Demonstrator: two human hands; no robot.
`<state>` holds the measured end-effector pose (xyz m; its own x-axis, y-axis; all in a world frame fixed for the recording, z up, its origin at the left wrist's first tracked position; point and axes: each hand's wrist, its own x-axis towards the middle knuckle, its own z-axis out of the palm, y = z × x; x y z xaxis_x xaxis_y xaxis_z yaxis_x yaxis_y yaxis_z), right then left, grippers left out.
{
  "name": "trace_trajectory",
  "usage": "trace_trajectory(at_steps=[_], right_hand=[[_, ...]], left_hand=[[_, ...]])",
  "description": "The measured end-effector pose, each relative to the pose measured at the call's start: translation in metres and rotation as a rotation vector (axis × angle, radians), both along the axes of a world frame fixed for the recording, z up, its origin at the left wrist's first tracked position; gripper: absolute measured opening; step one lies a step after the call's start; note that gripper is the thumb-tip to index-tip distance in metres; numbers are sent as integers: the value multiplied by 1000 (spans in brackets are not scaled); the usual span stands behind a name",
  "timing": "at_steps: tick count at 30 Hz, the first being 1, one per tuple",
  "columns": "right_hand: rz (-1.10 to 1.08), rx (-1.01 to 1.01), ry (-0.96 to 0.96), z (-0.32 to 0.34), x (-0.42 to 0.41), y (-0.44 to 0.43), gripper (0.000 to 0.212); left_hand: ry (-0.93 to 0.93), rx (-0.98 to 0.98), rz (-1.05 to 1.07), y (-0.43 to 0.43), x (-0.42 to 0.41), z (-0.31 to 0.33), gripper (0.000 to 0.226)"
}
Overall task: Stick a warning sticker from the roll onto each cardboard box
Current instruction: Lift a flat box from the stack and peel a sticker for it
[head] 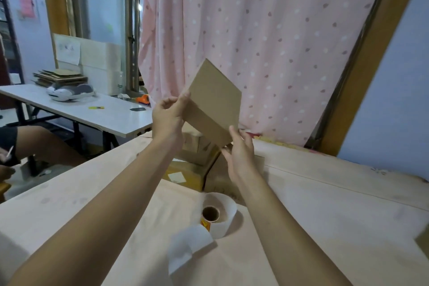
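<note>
I hold a plain brown cardboard box (214, 102) up in the air, tilted, in front of the pink curtain. My left hand (168, 115) grips its left edge, thumb on the near face. My right hand (239, 153) pinches its lower right corner. Below them lies the sticker roll (219, 212) with a brown core; a strip of white backing paper (188, 247) curls off it toward me, and an orange-yellow sticker shows at its side. Behind the roll stand more cardboard boxes (185, 174), one bearing a pale label.
The work surface is covered with a pale pink cloth (325, 216). To the left stands a white table (92, 109) with a label printer, flat cardboard and an orange tape dispenser. A seated person's leg (41, 144) shows at far left. The pink curtain (255, 30) hangs behind.
</note>
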<state>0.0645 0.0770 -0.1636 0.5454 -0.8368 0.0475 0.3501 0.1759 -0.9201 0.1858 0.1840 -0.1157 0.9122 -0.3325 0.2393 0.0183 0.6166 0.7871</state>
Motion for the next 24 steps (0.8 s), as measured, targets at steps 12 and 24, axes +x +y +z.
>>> trace_trajectory(at_steps=[12,24], right_hand=[[-119,-35,154,4,-111,-20,22],[-73,215,-137,-6,-293,-36,79]], left_hand=[[-675,292,70,21,-128,7,52],[-2098,357,310,28,-182,-97,20]])
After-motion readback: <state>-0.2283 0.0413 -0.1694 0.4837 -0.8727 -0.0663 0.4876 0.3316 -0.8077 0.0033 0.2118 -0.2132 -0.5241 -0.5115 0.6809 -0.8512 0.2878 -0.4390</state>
